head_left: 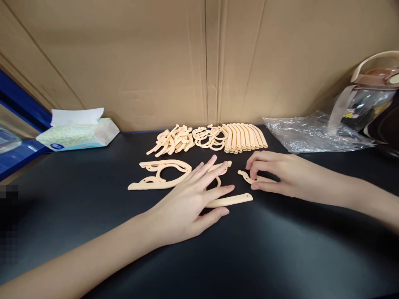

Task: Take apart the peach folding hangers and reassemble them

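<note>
My left hand (190, 197) lies flat on the black table (93, 216), fingers spread over pale orange plastic parts: a straight bar (237, 200) and a curved piece partly hidden beneath the fingers. My right hand (277, 174) has its fingers curled on a small hook-shaped piece (246, 177) that rests on the table. An assembled curved hanger-like part (158, 174) lies just left of my left hand. Behind, sorted heaps of the same parts sit in a row: hooked pieces (173, 141), rings (210, 138) and curved bars (245, 137).
A tissue pack (77, 133) sits at the back left beside a blue rail. A crumpled clear plastic bag (308, 133) and a jug with a brown lid (370, 95) stand at the back right. A cardboard wall (199, 62) closes off the back.
</note>
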Demonstrator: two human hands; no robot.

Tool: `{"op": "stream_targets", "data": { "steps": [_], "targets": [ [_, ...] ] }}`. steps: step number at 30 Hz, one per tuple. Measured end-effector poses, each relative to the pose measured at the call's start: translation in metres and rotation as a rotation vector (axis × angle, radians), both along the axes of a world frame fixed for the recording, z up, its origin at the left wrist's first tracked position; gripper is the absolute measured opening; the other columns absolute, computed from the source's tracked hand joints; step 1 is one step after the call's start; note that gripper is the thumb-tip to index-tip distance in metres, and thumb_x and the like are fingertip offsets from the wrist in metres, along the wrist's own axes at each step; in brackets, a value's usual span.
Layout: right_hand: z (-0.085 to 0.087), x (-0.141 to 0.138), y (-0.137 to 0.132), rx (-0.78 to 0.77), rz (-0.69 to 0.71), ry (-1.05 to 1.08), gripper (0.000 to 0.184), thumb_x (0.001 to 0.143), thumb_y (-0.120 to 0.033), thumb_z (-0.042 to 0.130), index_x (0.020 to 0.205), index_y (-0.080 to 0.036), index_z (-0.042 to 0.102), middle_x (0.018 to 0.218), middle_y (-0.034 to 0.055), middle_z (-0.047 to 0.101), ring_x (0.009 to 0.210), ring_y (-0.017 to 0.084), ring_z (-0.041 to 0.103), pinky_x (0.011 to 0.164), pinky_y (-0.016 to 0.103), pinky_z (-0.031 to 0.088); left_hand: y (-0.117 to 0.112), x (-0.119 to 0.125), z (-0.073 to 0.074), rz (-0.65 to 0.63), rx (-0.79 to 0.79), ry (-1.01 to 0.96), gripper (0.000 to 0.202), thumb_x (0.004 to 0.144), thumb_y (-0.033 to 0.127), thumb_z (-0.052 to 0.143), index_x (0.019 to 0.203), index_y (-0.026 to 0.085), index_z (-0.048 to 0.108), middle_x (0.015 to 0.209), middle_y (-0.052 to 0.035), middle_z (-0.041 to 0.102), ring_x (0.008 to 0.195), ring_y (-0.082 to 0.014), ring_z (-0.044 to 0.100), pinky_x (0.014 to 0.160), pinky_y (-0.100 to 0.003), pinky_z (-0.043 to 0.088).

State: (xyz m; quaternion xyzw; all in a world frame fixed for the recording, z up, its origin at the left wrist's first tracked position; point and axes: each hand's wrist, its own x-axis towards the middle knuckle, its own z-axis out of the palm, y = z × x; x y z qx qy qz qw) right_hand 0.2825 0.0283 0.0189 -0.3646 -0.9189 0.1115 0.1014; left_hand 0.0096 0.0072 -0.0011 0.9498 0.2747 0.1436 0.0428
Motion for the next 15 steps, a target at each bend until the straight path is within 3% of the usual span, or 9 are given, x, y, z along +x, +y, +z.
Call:
{"op": "stream_targets", "data": {
  "steps": [6,11,15],
  "targets": [
    [-0.012,-0.004,-0.003,0.052,-0.112,0.121,0.013,0.095,-0.025,0.042,0.085,-0.020,0.049,0.082,0.0012,0.056,0.069,0.016,0.054,0.063,0.028,0.041,0.000,0.001,0.001,0.016,-0.062,0.040,0.035,0.099,0.025,0.041,0.132,0.025,0.052,0.154,-0.0063,0.027,0.144,-0.0288,0.013,0.114,-0.055,0.025],
    [-0.014,-0.002,-0.003,-0.068,-0.153,0.225,0.011,0.098,-0.026,0.037,0.088,-0.022,0.039,0.069,-0.0036,0.052,0.055,0.013,0.046,0.053,0.025,0.035,-0.001,0.003,0.002,0.006,-0.046,-0.026,0.021,0.099,0.021,0.039,0.108,0.017,0.058,0.145,-0.0103,0.043,0.142,-0.0239,0.025,0.113,-0.048,0.032],
    [-0.017,-0.005,-0.008,-0.020,-0.179,0.201,0.008,0.098,-0.028,0.036,0.096,-0.022,0.041,0.060,-0.0061,0.049,0.048,0.014,0.044,0.049,0.024,0.033,0.000,0.003,0.002,-0.001,-0.031,-0.058,0.018,0.099,0.021,0.038,0.106,0.017,0.054,0.137,-0.0119,0.051,0.139,-0.0223,0.031,0.113,-0.048,0.033]
  ]
}}
